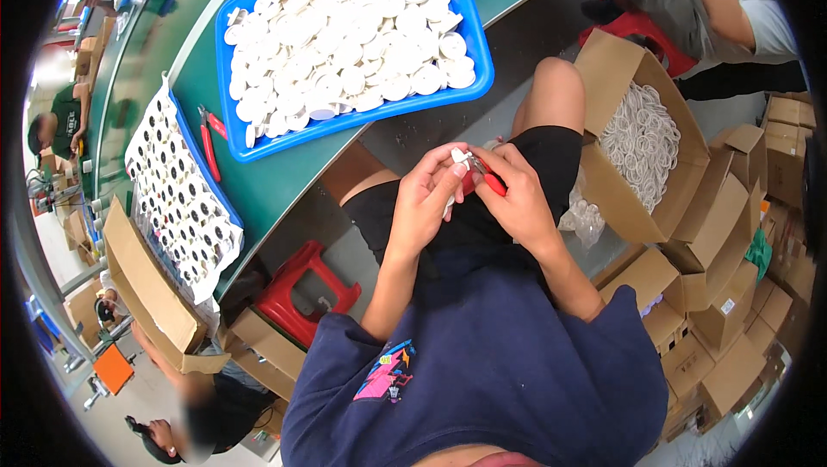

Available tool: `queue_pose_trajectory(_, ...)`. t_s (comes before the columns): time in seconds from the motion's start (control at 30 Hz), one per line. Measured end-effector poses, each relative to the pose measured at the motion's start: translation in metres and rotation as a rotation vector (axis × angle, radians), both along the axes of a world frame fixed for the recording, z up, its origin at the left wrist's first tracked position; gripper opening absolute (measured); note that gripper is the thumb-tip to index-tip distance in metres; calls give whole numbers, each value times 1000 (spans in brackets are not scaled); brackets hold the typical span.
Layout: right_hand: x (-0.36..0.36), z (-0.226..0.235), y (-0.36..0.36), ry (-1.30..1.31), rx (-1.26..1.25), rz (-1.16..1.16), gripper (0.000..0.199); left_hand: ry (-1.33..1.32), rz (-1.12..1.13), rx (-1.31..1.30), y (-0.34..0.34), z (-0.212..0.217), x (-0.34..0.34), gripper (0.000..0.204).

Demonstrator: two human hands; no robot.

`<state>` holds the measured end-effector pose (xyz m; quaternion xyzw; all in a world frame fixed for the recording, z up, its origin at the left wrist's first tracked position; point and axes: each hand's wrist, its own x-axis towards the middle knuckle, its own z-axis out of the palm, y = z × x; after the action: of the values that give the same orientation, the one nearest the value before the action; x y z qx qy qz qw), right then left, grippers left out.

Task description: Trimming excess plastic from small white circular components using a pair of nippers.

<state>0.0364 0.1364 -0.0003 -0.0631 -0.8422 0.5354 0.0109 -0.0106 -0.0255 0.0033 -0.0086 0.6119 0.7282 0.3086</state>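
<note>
Over my lap, my left hand [422, 204] is closed around a small white plastic part [460, 157], pinched near the fingertips. My right hand [524, 200] grips small red-handled nippers [494, 183]. Their metal jaws meet or nearly meet the white part; my fingers hide the exact contact. Ahead on the green table is a blue tray [476, 36] heaped with round white plastic parts [345, 36]. Left of that tray, a second pair of red-handled pliers [209, 146] lies on the table.
A tray of white sheeting with black round pieces [177, 178] sits at the table's left. To my right, an open carton [616, 183] holds many white rings [642, 148]. A red stool [280, 299] stands lower left. Other people sit nearby; cartons [715, 329] pile up at right.
</note>
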Motion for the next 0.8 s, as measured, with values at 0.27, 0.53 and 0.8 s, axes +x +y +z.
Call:
queue_pose_trajectory(0.27, 2, -13, 2, -20, 22, 20, 37, -30, -26, -60, 0, -3, -1, 37)
queue_pose_trajectory(0.53, -4, -62, -4, -101, 154, 104, 15, -125, 11, -104, -11, -55, 0, 35)
queue_pose_trajectory(0.8, 4, -95, -7, -136, 139, 23, 19, -321, 163, -27, -13, -92, 12, 36)
